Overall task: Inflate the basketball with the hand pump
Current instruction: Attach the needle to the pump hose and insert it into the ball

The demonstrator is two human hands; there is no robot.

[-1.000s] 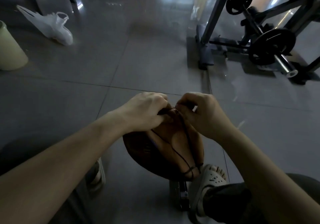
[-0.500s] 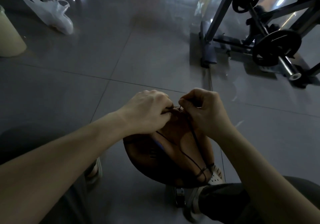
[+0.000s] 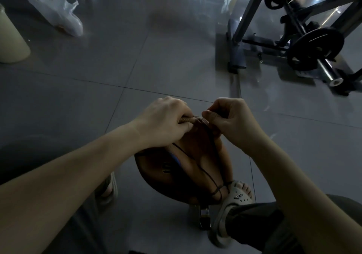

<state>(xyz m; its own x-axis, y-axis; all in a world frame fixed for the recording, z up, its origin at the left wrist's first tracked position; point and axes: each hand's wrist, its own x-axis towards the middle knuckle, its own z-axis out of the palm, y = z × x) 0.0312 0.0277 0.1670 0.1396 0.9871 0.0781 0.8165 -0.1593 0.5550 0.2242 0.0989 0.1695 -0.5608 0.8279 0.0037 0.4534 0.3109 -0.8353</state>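
Shiny grey tiled floor [image 3: 156, 57] all around me. There's a crumpled white plastic bag [image 3: 58, 16] lying far left, with a cream bin [image 3: 9, 42] near it at the edge. Far right is a black weight rack [image 3: 244, 18] with a plate [image 3: 317, 47] on a steel bar [image 3: 331, 75]. My sandal [image 3: 237, 197] is pale grey

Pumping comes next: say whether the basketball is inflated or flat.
Flat: the basketball is caved in, its folded top pinched by the left hand and right hand.
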